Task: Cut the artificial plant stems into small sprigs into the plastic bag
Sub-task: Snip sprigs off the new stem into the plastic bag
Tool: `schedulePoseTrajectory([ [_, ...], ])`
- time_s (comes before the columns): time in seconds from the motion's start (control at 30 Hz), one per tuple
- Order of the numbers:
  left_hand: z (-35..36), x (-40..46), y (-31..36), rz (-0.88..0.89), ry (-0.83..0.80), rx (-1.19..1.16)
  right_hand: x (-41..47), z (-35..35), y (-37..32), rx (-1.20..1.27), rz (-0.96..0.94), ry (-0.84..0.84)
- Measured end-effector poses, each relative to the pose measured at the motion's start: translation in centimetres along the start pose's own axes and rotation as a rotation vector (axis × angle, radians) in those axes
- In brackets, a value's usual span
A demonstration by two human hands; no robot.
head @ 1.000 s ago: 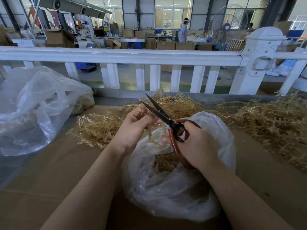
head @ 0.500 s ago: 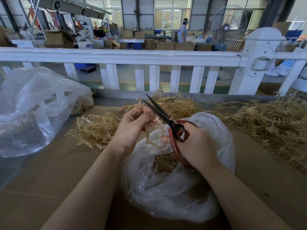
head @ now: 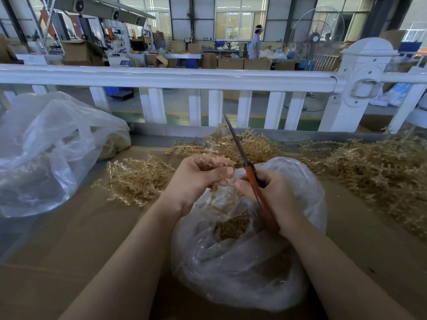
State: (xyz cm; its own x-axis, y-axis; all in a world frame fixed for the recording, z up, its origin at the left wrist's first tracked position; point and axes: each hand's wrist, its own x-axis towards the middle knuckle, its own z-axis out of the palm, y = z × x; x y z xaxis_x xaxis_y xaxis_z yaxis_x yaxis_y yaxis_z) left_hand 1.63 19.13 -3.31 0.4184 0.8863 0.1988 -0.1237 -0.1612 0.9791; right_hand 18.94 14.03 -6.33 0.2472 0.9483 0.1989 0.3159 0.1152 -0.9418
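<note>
At frame centre, a tan artificial stem (head: 216, 163) sits pinched in the left hand (head: 196, 179), its grip curled narrow, right above the open plastic bag (head: 245, 257) holding cut sprigs (head: 231, 227). Just right, the right hand (head: 275, 197) grips red-handled scissors (head: 251, 179), blades together, pointing up. Uncut stems (head: 369, 167) litter the cardboard tabletop (head: 80, 239) behind.

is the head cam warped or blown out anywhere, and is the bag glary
Head view: wide-angle bend bows the white plastic railing; far windows are overexposed; soft sheen, no hard glare, on the clear plastic bag; the hands are sharp.
</note>
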Motion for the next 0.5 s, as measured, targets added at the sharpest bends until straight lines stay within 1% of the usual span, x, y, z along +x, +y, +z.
schedulePoseTrajectory([
  [0.13,0.34,0.04,-0.09,-0.013,0.013,-0.075,0.12,-0.02,-0.53,0.044,0.048,-0.013],
  [0.3,0.30,0.10,0.07,-0.046,0.011,-0.190,0.15,-0.43,-0.90,0.203,0.094,-0.037],
  [0.43,-0.03,0.21,0.20,-0.086,0.032,-0.284,0.08,-0.78,-1.00,0.261,0.050,-0.008],
  [0.5,-0.13,0.17,0.29,-0.114,0.017,-0.302,0.03,-0.75,-1.07,0.304,0.042,-0.009],
])
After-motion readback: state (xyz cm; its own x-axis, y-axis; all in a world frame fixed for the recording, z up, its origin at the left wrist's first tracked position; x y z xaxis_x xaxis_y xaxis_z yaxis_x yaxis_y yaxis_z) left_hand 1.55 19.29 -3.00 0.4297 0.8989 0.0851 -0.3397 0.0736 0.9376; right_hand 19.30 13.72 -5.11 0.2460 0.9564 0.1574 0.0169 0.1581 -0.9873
